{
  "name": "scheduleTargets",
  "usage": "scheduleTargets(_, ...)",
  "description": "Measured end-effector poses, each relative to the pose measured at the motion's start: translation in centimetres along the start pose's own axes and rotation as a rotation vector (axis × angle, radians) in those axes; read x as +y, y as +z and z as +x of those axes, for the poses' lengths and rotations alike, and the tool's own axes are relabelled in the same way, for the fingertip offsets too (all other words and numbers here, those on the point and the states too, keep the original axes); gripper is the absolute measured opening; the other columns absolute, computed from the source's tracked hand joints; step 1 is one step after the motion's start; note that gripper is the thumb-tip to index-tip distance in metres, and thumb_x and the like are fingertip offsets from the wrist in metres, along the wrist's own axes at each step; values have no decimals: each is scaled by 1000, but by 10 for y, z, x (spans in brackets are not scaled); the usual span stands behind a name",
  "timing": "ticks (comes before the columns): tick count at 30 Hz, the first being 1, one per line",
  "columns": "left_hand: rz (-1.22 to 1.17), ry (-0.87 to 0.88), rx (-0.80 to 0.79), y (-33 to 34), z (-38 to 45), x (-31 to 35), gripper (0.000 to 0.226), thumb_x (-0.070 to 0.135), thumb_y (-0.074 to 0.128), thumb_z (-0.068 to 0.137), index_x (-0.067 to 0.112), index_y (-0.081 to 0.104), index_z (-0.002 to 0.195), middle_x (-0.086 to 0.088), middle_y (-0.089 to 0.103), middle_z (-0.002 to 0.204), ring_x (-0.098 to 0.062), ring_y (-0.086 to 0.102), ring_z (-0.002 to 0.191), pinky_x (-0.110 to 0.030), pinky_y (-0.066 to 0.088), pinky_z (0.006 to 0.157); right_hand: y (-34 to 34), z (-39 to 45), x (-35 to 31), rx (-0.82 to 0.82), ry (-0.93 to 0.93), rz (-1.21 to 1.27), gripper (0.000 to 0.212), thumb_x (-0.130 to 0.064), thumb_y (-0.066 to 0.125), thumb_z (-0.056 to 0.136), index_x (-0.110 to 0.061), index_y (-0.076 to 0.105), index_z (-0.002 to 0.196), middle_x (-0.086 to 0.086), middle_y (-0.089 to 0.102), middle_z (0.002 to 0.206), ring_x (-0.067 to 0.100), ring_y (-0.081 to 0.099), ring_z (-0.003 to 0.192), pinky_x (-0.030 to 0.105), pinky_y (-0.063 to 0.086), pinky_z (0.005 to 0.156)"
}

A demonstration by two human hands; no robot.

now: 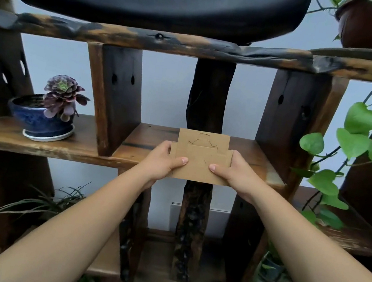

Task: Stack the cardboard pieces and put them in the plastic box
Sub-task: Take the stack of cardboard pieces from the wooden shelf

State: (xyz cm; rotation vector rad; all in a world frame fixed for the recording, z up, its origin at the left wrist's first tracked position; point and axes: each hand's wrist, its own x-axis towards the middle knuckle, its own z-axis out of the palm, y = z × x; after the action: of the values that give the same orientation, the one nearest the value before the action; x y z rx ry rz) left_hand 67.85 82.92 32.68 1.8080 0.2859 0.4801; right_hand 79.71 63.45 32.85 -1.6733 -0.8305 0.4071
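Note:
A flat stack of brown cardboard pieces (200,158) with die-cut outlines is held over the front edge of the middle wooden shelf (147,140). My left hand (161,162) grips its left side, thumb on top. My right hand (235,171) grips its right side the same way. The pieces lie roughly aligned, the upper one showing a curved cut-out. No plastic box is in view.
A dark wooden shelving unit fills the view, with upright dividers (114,97) either side of the bay. A blue pot with a purple succulent (45,116) stands on the left. Trailing green leaves (357,141) hang at right. A black curved object (151,7) rests on top.

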Motion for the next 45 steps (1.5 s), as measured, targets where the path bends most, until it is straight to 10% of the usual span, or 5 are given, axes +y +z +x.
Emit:
scheduleTargets(30, -112, -132, 29, 14, -189, -23, 42, 12, 80, 76, 23, 56, 109, -1, 67, 112, -14, 66, 101, -24, 55, 77, 54, -171, 12, 6, 189, 119, 45, -12, 75, 81, -14, 55, 121, 4, 68, 119, 21, 64, 111, 48, 49, 99)
scheduleTargets(45, 29, -239, 117, 26, -219, -51, 44, 12, 78, 78, 19, 54, 115, -1, 65, 114, -18, 62, 105, -43, 51, 97, 78, -185, 43, 24, 246, -87, 44, -18, 76, 82, -20, 53, 120, -2, 64, 118, 20, 60, 109, 45, 52, 95)
